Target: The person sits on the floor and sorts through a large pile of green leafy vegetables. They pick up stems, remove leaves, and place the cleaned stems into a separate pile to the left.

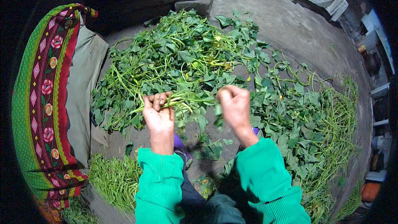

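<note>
My left hand (160,113), palm up, has its fingers curled round a small bunch of pale green leafy stems (183,100). The stems run to the right towards my right hand (234,107), which is blurred and closed at their tips. A green leaf (218,110) hangs just under those fingers; exactly what they pinch is hidden. Beyond both hands spreads a large heap of leafy green vines (183,46) on the floor. Loose leaves (211,149) lie between my feet, below the hands.
Cut stems (115,177) are piled at the lower left. More leaves (298,133) and trailing stems (342,115) cover the floor at right. A floral cloth (46,99) drapes over something at left. A concrete step (196,6) stands behind the heap. Shelves (381,121) line the right side.
</note>
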A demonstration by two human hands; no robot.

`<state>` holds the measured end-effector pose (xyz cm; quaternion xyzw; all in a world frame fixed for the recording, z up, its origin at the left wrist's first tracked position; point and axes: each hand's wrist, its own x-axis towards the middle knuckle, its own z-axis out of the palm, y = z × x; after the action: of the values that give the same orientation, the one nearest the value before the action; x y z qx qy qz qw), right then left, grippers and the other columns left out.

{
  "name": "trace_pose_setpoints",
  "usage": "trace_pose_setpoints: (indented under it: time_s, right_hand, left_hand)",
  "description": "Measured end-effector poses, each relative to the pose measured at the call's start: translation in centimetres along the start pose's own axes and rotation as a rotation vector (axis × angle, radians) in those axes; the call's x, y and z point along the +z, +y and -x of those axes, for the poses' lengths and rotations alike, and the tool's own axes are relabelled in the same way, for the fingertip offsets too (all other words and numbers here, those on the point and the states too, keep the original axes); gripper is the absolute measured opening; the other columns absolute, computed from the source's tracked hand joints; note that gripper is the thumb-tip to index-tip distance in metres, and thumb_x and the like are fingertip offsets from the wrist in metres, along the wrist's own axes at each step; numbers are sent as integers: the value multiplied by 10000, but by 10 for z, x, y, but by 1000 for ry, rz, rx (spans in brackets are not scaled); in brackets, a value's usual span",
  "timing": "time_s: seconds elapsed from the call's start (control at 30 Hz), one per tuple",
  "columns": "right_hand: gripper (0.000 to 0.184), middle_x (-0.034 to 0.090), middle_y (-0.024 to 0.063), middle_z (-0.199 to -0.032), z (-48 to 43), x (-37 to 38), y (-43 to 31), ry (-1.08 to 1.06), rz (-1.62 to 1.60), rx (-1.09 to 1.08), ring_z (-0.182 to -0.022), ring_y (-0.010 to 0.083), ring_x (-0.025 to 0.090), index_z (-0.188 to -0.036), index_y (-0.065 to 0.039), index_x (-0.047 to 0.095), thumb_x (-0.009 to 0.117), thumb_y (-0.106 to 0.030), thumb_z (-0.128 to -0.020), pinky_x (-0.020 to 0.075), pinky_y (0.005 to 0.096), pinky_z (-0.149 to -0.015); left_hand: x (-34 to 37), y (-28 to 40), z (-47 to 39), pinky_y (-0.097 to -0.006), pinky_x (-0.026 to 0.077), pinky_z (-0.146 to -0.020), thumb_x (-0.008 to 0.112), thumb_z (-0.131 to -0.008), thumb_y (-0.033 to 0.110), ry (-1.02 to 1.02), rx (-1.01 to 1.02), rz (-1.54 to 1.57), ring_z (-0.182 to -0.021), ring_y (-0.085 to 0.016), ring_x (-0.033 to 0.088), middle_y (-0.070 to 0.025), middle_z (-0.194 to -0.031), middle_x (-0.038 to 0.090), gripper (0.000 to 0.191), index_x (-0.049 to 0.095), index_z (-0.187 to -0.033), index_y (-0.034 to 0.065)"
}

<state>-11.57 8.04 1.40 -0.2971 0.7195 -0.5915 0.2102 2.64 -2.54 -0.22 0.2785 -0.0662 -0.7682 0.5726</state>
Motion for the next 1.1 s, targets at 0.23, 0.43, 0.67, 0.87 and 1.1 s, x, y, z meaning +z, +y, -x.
trace_pose_setpoints:
  time_s: [0.23, 0.43, 0.67, 0.87, 1.1]
  right_hand:
    - [177, 521, 115, -628, 8, -4, -3, -334, 176, -131, -565, 195, 505, -707, 10, 531, 609, -148, -719, 402, 319, -528]
    - [395, 578, 151, -904, 29, 43, 8, -258, -15, -330, -899, 263, 562, -1008, 6, 512, 657, -85, -652, 427, 329, -775]
    - [182, 578, 148, -640, 27, 49, 17, -384, 130, -146, -619, 239, 588, -822, 31, 579, 595, -117, -717, 443, 336, -584]
    - [138, 550, 188, -652, 34, 44, 13, -505, 193, -331, -601, 301, 561, -797, 33, 558, 508, -93, -770, 424, 365, -548]
    - [216, 547, 183, -609, -1, 11, 19, 52, -18, 47, -535, 273, 529, -677, 29, 540, 553, -173, -751, 404, 376, -514]
  left_hand:
    - [-1, 13, -8, -377, 456, -700, 290, -921, 311, 80, -1, 142, -470, -160, 355, 2, -448, 270, 393, 382, -614, 83]
    - [-5, 5, -9, -387, 445, -730, 287, -922, 292, 67, -12, 194, -490, -171, 365, -9, -446, 285, 394, 390, -607, 78]
    - [-8, 7, -13, -390, 448, -722, 402, -821, 120, 71, -36, 275, -512, -182, 403, -33, -453, 296, 307, 342, -526, 63]
    - [-15, 18, -19, -334, 433, -618, 377, -821, 88, 79, -16, 332, -444, -157, 335, -11, -432, 248, 240, 364, -583, 66]
    - [0, 22, -8, -287, 400, -588, 361, -814, 64, 55, 134, 267, -424, -128, 288, -7, -432, 239, 246, 354, -569, 70]
